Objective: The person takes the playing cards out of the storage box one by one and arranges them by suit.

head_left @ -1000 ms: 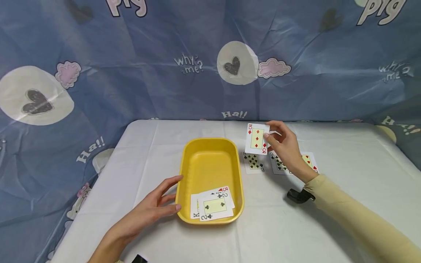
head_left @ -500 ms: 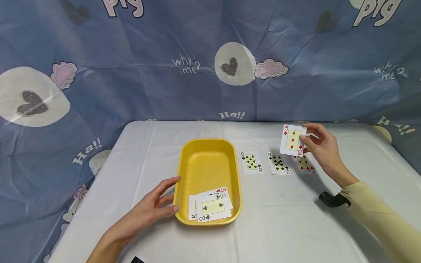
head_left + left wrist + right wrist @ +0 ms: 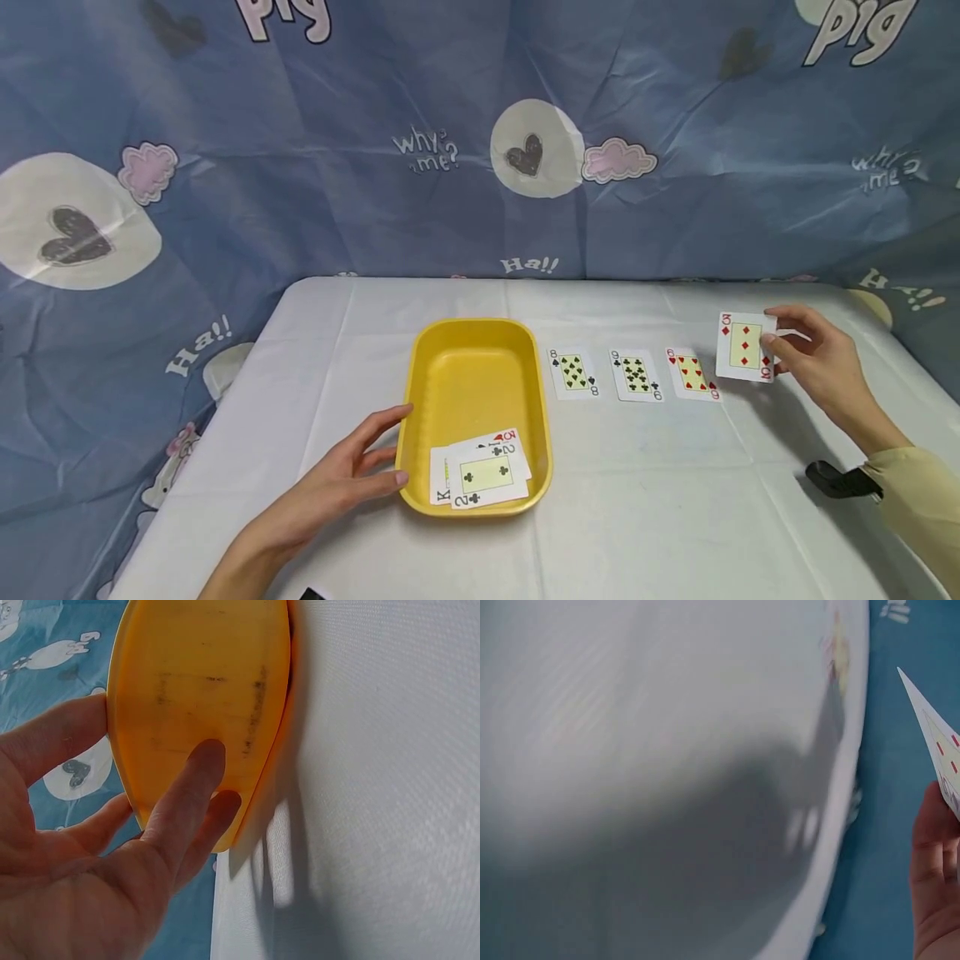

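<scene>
My right hand pinches the three of diamonds by its right edge, face up, raised over the table at the right. The same card shows edge-on in the right wrist view, by the thumb. My left hand touches the left side of a yellow tray with its fingertips, fingers spread and fairly straight. In the left wrist view those fingers lie against the tray's outer wall. Inside the tray a two of clubs overlaps other cards, one marked K.
A row of face-up cards lies right of the tray: an eight of spades, a nine of clubs and a six of hearts. The white cloth ends at a blue printed curtain behind.
My right hand has carried the three of diamonds rightward, from over the eight of spades to beyond the six of hearts, and slightly lower. My left hand stays at the tray.
</scene>
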A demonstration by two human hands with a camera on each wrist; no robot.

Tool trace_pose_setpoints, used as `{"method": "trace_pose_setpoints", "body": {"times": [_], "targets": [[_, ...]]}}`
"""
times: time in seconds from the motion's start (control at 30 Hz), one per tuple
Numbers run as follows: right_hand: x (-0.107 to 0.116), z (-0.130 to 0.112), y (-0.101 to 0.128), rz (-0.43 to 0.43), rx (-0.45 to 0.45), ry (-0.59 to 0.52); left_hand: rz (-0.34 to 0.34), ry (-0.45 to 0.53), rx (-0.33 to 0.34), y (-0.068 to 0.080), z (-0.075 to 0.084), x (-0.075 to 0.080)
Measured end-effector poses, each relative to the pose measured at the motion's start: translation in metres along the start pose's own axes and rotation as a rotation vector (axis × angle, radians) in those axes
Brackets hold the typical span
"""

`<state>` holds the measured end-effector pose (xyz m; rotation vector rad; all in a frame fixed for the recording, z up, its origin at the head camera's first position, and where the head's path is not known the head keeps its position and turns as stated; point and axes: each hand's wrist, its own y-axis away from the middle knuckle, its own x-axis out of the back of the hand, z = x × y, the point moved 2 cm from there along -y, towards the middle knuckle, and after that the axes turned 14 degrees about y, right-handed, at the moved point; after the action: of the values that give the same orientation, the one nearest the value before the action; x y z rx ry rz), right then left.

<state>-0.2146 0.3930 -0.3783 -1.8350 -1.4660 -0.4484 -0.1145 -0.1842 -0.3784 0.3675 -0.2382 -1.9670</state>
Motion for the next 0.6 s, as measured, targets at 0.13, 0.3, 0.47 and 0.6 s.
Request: {"method": "trace_pose_setpoints", "body": {"times": [0.13,0.3,0.47,0.6], "targets": [[0.006,0.018,0.004,-0.055,-0.016,0.076,-0.005,0.001,0.003,0.000,0.000,-0.001],[0.009,0.038,0.001,-0.214,-0.062,0.267,0.016,-0.010,0.015,0.000,0.000,-0.002],[0.009,0.046,-0.004,-0.308,-0.064,0.407,0.026,-0.006,0.030,0.000,0.000,-0.001],[0.009,0.045,-0.011,-0.350,-0.024,0.489,0.042,-0.006,0.036,0.000,0.001,-0.001]]}}
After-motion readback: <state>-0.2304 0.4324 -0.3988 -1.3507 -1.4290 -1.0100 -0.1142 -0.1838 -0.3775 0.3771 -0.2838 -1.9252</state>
